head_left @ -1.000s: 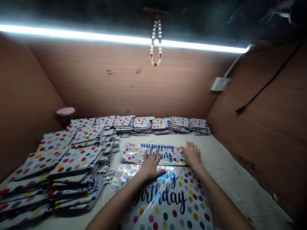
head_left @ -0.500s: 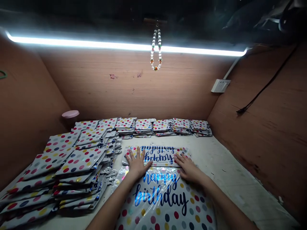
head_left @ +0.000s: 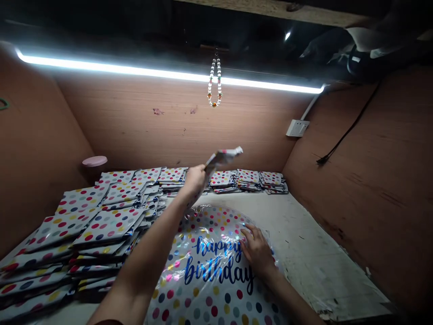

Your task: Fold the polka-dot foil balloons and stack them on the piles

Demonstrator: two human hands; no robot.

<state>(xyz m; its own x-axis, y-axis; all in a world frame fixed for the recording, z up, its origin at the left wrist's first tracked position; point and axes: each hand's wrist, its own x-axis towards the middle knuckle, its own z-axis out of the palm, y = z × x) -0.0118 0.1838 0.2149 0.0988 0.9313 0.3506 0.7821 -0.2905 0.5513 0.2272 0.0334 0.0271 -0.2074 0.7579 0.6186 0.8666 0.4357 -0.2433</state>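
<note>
My left hand (head_left: 195,181) is raised toward the back wall, its fingers closed around a folded foil balloon (head_left: 223,156) that is smeared by motion. Below it, a round, flat foil balloon (head_left: 209,295) lies spread on the table, white with coloured dots and blue "happy birthday" lettering. My right hand (head_left: 259,253) rests on the right part of this flat balloon, fingers apart and slightly bent, with nothing gripped. The left forearm crosses over the balloon's left edge.
Several stacks of folded dotted balloons (head_left: 108,223) fill the left side. More stacks (head_left: 248,177) line the back wall. A pink-lidded container (head_left: 95,161) stands at the back left. A bead string (head_left: 214,85), a light tube (head_left: 142,72) and a black cable (head_left: 352,126) hang around.
My left hand has lifted up and away with the folded balloon, uncovering the upper part of the flat one. My right hand has slid slightly down over it. The view has shifted a little.
</note>
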